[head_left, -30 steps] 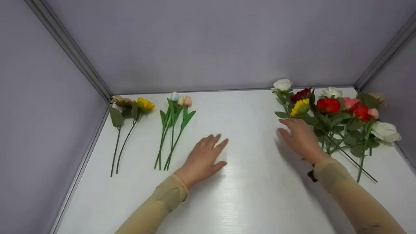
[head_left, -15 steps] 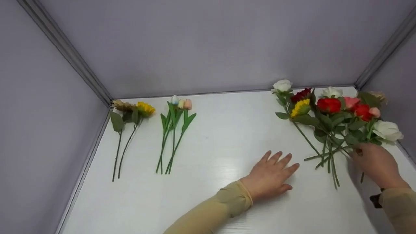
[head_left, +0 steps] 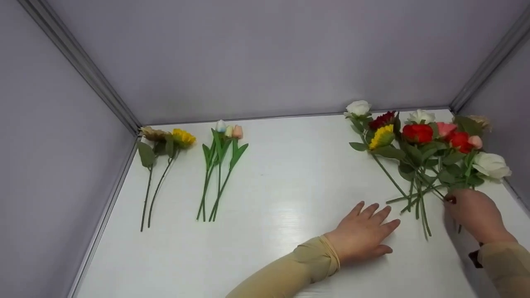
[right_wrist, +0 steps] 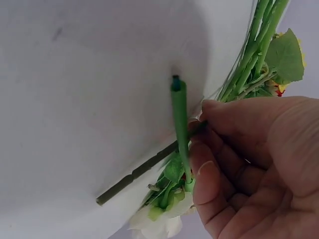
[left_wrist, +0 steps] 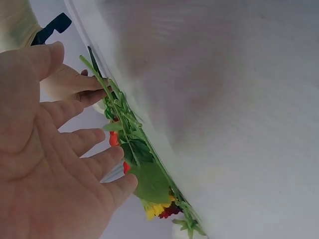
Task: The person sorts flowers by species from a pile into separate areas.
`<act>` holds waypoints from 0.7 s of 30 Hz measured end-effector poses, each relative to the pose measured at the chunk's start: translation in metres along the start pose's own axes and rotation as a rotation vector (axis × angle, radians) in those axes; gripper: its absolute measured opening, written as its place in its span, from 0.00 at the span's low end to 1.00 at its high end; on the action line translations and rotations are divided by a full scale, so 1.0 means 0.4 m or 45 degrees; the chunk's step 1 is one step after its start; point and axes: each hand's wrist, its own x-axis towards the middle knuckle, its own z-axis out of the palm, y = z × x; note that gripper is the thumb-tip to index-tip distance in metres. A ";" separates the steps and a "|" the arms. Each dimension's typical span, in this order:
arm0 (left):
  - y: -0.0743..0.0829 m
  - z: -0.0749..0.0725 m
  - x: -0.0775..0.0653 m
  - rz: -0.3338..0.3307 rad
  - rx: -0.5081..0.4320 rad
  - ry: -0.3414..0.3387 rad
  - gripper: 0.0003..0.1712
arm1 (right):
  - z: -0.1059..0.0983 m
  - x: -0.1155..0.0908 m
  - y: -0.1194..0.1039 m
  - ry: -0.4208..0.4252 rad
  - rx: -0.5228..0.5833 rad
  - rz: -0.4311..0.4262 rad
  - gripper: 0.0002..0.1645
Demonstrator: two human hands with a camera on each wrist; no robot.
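Note:
My right hand point(head_left: 476, 213) is at the lower right of a heap of flowers, fingers curled. In the right wrist view its thumb and fingertips pinch a thin dark flower stem point(right_wrist: 144, 167); a green stem point(right_wrist: 179, 117) stands right beside the fingers. Which bloom the dark stem belongs to is hidden among the leaves. The heap holds red flowers point(head_left: 417, 133), a yellow sunflower point(head_left: 381, 137), a dark red flower point(head_left: 381, 120), white roses point(head_left: 491, 165) and pink blooms point(head_left: 446, 129). My left hand point(head_left: 362, 236) hovers palm down, fingers spread, left of the heap's crossed stems.
Several tulips point(head_left: 219, 165) lie side by side left of the middle of the white table point(head_left: 290, 165). Farther left lie a yellow sunflower point(head_left: 182, 138) and a beige flower point(head_left: 154, 133) on long stems. Grey panels point(head_left: 265, 54) wall the table at the back and sides.
My right hand has moved from beside the sunflower, fingers loose, to the stems at the right, fingers now curled. The left hand has slid right and nearer, staying spread.

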 end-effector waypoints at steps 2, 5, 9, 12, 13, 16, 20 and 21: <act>-0.002 -0.003 -0.001 0.003 -0.004 0.000 0.40 | -0.002 -0.004 -0.005 -0.014 0.001 0.023 0.07; -0.004 -0.004 -0.003 0.008 0.003 0.012 0.39 | -0.005 -0.011 -0.014 -0.024 -0.011 0.049 0.07; -0.006 -0.005 -0.005 0.011 0.004 0.017 0.39 | -0.005 -0.021 -0.026 -0.010 -0.035 0.045 0.08; -0.005 -0.006 -0.006 0.011 -0.015 0.000 0.39 | -0.002 -0.026 -0.032 -0.020 -0.026 0.028 0.09; -0.004 -0.006 -0.006 0.010 -0.021 -0.005 0.39 | -0.002 -0.028 -0.033 -0.022 -0.017 0.014 0.10; -0.003 -0.006 -0.005 0.012 -0.036 -0.014 0.39 | 0.001 -0.031 -0.033 -0.035 0.019 -0.039 0.09; -0.003 -0.005 -0.004 0.024 -0.042 -0.019 0.39 | 0.006 -0.035 -0.030 -0.038 0.035 -0.100 0.07; -0.002 -0.004 -0.004 0.028 -0.043 -0.020 0.39 | 0.008 -0.036 -0.029 -0.030 0.032 -0.112 0.06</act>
